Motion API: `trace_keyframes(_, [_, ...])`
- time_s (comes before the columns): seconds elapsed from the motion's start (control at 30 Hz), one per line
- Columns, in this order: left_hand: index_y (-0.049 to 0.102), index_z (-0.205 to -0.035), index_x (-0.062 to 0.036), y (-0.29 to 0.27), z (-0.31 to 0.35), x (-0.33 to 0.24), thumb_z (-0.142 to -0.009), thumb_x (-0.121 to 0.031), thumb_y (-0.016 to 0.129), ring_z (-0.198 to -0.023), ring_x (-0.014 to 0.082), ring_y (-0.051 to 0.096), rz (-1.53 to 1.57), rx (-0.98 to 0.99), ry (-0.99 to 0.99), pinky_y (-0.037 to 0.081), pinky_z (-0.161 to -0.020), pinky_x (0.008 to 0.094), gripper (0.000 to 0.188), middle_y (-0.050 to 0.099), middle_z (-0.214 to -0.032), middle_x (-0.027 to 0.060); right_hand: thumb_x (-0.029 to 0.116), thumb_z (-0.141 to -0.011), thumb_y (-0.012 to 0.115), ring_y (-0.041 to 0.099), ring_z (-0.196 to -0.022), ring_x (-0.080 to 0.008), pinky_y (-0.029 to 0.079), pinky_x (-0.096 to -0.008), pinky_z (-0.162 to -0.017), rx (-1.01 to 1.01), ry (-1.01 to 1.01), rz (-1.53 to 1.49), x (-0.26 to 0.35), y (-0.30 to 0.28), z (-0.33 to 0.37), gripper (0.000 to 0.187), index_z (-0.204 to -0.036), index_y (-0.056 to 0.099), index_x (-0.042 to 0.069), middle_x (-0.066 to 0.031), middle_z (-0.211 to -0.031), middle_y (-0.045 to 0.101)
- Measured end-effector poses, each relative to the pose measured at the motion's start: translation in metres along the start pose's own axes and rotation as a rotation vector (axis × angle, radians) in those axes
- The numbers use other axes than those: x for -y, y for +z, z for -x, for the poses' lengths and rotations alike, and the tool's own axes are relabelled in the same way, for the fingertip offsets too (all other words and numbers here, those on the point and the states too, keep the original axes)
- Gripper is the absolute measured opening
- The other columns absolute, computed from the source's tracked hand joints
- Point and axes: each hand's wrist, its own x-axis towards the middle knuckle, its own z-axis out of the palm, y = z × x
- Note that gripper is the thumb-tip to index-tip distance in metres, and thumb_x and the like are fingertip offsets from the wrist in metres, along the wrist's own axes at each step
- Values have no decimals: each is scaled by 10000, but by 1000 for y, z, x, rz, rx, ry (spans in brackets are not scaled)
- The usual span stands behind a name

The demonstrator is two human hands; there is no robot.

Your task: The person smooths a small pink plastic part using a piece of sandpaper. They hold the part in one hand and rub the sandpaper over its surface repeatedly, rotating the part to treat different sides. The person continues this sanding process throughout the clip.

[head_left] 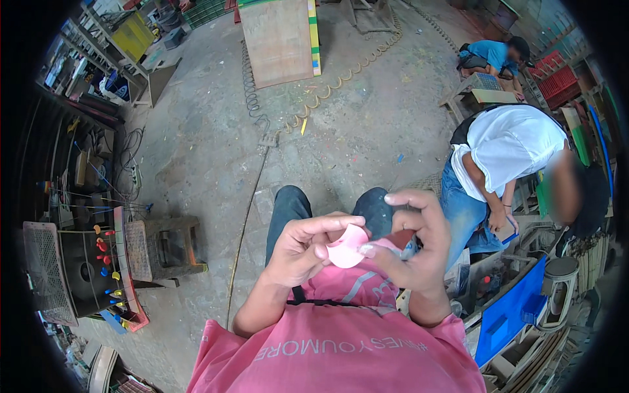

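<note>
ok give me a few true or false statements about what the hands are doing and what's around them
1. Both hands hold a small pink piece. True.
2. The left hand rests on the floor. False: it is raised at the pink piece.
3. The right hand also holds a reddish-brown bit. True.
4. A person in a white shirt is on the left. False: on the right.
5. A coiled hose lies on the concrete floor. True.

We had open grey concrete floor (216,150) ahead of our knees. A low wooden stool (171,245) stood to our left, and a person in a white shirt (508,147) crouched close on our right.
</note>
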Motion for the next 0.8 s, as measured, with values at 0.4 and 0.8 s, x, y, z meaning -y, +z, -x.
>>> trace_keyframes(0.4, [637, -811, 95, 11, -3, -10, -784, 40, 626, -1174, 306, 505, -205, -80, 56, 427, -994, 450, 62, 491, -1251, 268, 120, -698, 774, 390, -433, 1, 222, -194, -399, -56, 215, -22, -2, 12, 7, 482, -1071, 488, 14, 1, -463, 449])
trace_keyframes(0.8, [621, -872, 97, 13, 0, -8, -824, -10, 615, -1164, 304, 510, -258, -73, 77, 434, -975, 417, 117, 483, -1268, 255, 113, -669, 792, 383, -446, -12, 236, -202, -417, -120, 154, -10, -1, 15, 9, 492, -1045, 491, 12, 13, -486, 438])
